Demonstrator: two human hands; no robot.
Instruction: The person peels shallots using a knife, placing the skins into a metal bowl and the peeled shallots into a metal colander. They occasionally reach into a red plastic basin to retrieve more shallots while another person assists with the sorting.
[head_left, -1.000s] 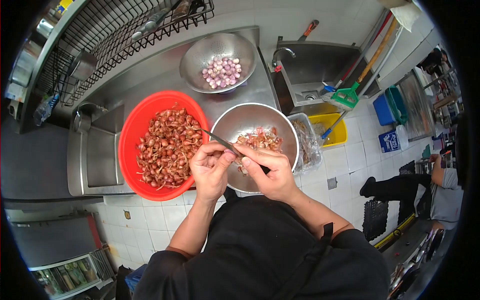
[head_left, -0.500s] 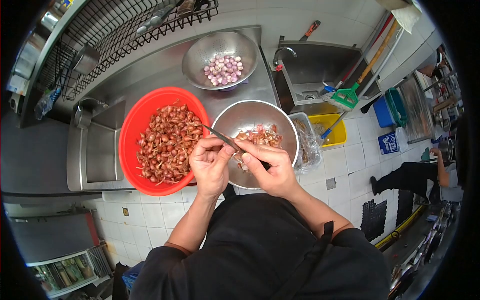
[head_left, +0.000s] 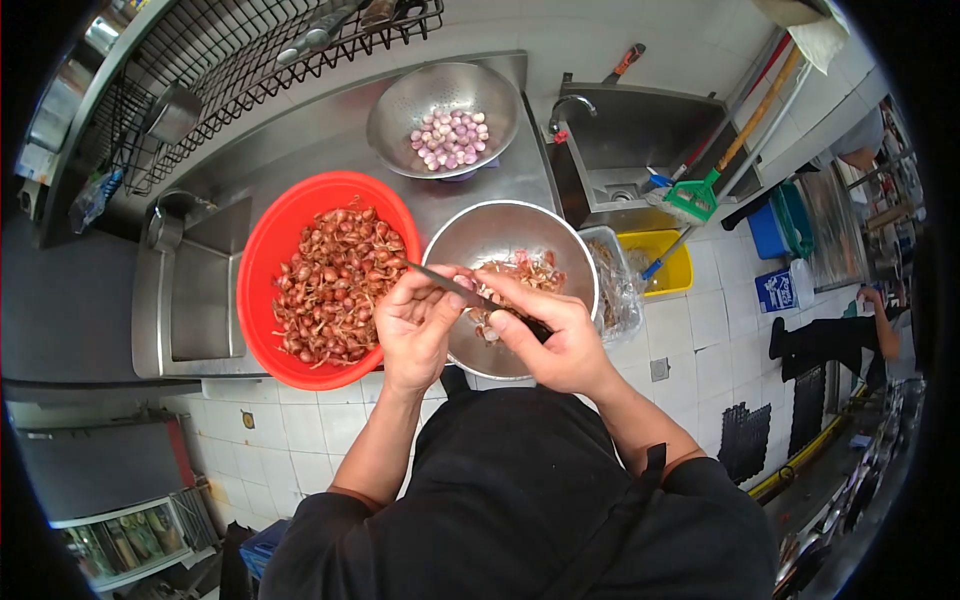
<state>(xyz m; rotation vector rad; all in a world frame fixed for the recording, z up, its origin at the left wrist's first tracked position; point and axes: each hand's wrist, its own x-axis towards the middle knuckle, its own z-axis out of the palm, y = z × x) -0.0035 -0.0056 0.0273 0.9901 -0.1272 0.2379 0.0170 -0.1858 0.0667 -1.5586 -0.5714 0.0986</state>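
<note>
My right hand (head_left: 550,335) is closed on the dark handle of a knife (head_left: 450,287), whose blade points up and left across my left hand. A small shallot (head_left: 466,283) is pinched in the fingers of my left hand (head_left: 415,325), beside the blade. Both hands are over the near left part of a steel bowl (head_left: 500,222) that has shallot skins (head_left: 530,270) in it. To the left, a red basin (head_left: 262,235) holds many unpeeled shallots (head_left: 335,290). Peeled shallots (head_left: 450,138) lie in a steel colander (head_left: 390,120) behind.
A steel sink (head_left: 205,300) is at the left and another sink (head_left: 640,150) at the back right. Right of the bowl are a plastic bag (head_left: 612,290) and a yellow container (head_left: 672,268). A wire rack (head_left: 250,70) hangs above. Another person (head_left: 830,340) stands at far right.
The knife has turned slightly and more of its handle shows. My right hand has shifted a little right and down. The shallot is easier to see. The person at far right has moved.
</note>
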